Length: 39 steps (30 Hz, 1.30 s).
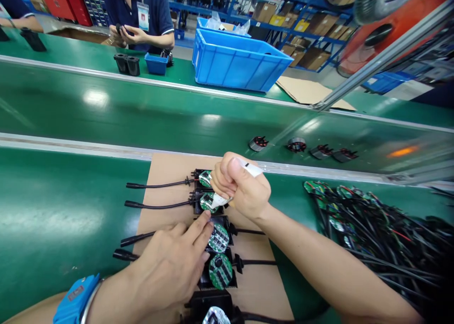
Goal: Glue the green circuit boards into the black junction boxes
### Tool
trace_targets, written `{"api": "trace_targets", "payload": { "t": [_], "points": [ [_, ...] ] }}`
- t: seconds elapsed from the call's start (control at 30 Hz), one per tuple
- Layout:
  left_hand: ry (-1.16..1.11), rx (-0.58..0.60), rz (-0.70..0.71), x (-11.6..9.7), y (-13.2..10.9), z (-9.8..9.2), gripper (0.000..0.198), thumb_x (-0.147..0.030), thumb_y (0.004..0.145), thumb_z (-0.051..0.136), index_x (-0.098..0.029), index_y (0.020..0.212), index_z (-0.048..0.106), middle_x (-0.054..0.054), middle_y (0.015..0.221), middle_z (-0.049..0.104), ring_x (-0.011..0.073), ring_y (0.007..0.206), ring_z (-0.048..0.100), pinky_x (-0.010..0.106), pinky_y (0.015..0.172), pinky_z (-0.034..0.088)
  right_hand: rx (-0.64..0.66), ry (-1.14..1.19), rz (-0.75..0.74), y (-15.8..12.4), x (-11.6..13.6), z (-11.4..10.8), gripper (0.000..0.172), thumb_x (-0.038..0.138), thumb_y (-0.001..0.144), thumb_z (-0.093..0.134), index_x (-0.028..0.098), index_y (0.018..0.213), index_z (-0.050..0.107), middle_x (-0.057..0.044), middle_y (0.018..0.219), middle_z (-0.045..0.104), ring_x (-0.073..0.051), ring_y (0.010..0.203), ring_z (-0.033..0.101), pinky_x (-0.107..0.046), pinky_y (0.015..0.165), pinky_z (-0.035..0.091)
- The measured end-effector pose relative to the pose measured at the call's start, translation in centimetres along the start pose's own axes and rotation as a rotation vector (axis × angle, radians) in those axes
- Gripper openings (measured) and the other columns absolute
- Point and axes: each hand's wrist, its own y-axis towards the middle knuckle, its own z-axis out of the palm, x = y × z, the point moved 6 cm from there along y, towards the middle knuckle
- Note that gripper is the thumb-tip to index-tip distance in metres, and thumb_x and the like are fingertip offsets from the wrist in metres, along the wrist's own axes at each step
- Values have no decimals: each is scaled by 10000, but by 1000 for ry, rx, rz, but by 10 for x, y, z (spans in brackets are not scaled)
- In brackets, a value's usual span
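My right hand [246, 189] is closed in a fist round a white squeeze tube [253, 168], its nozzle pointing down at a round green circuit board [206, 203] in a black holder. Whether anything comes out of the tip is too small to see. My left hand [173, 255] is open, index and middle fingers stretched out, their tips at the holder's near edge beside the nozzle. Nearer to me in the same row are further boards [218, 239] [220, 271], with black cables [156, 205] leading off sideways. Another board [205, 178] sits at the far end, partly behind my right hand.
Under the row lies a cardboard sheet [163, 170]. A heap of wired boards [369, 220] is on the right. Beyond the metal rail stand several motor parts [258, 143]. Across the line are a blue crate [237, 61], a small blue bin [156, 64] and a co-worker [138, 16].
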Motion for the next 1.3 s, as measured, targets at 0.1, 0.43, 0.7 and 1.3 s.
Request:
{"api": "trace_targets", "payload": {
  "t": [0.1,0.43,0.7,1.3],
  "points": [
    [-2,5,-3,0,0,0,481,-276,962,342,-109,1408,407,150,1498,370,272,947,648,442,719,601,11,-12,-4,-4,4,-2,425,417,914,546,185,592,395,82,473,278,-44,377,237,-178,348,200],
    [-11,-14,3,-1,-1,2,486,-275,969,338,-104,1422,386,138,1511,349,282,999,639,445,748,601,-15,-10,-45,4,3,-14,416,408,916,552,188,596,401,78,471,301,-46,374,233,-182,346,189],
    [-4,-30,10,1,0,3,482,-276,970,343,-99,1416,392,143,1508,352,289,1041,628,448,771,595,-11,-25,-91,11,-3,-12,409,404,911,564,186,600,412,79,480,314,-42,376,250,-176,346,208],
    [5,28,284,-34,-21,0,489,-181,896,405,-77,1372,447,152,1428,471,232,858,672,349,630,600,3,135,42,-44,3,18,369,380,922,517,185,626,415,74,493,280,-54,398,222,-184,372,197]
  ]
}}
